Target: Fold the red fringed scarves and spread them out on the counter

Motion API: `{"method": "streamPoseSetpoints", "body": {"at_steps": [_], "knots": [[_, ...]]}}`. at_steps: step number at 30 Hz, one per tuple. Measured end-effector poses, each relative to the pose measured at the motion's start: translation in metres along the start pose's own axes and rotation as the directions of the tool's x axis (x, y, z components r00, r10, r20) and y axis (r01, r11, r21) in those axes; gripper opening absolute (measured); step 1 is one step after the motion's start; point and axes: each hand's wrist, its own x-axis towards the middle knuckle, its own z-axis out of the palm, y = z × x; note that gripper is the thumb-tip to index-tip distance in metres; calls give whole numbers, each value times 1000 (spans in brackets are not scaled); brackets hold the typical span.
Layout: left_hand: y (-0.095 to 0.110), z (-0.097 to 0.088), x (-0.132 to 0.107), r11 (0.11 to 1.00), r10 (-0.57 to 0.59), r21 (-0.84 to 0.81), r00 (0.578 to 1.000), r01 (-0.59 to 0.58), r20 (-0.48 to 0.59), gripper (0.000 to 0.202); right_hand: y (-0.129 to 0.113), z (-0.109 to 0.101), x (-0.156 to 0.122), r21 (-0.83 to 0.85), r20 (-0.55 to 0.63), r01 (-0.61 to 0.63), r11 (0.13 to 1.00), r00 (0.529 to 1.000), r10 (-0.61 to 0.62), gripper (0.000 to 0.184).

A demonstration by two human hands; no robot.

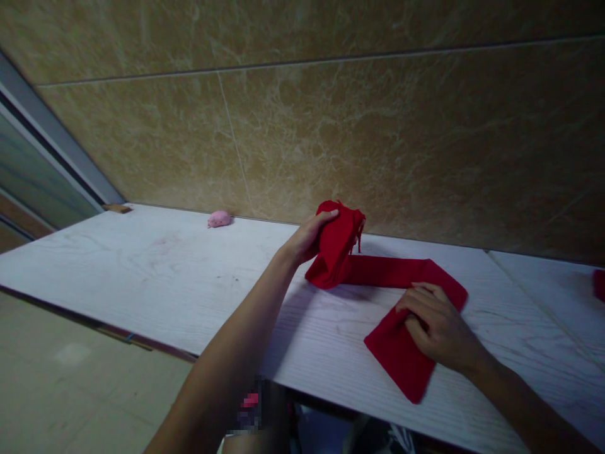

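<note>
Currently gripping red cloth (341, 239) in two places: mid-view with left hand (309, 239), thumb on top, other fingers hidden; at four o'clock, over white tabletop (161, 271), with right hand (437, 325), fingers curled, pinching.

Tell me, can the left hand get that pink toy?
Probably yes: nothing visible lies between the left hand and the pink toy, but that hand may need to release the fringed red cloth.

Observed a white wood-grained tabletop (155, 271) on which lay part of a bent red cloth strip (382, 271), a small pink object (220, 219) near the back edge, and a brown block (118, 209) at the far-left corner.
</note>
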Motion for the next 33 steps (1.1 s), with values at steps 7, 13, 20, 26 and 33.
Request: {"method": "streamPoseSetpoints", "body": {"at_steps": [7, 13, 20, 26, 33], "knots": [[-26, 13, 0, 954, -172, 253, 985, 158, 34, 35, 1, 1, -1, 13, -24, 24, 1000, 999, -24, 17], [-45, 24, -3, 874, -267, 459, 947, 159, 180, 44, 2, 1, -1, 5, -24, 30, 1000, 999, -30, 16], [-69, 31, 1, 639, -162, 762, 951, -101, 262, 50, 2, 0, 1, -32, -61, 40, 999, 997, -42, 16], [-64, 34, 0, 604, -63, 727, 891, -325, 450, 33, 2, -1, 1, -45, -71, 44, 998, 996, -47, 15], [-56, 37, 2, 584, -358, 772, 774, -251, 523, 30, 2, 1, 2, -70, -88, 55, 996, 994, -61, 13]]}}
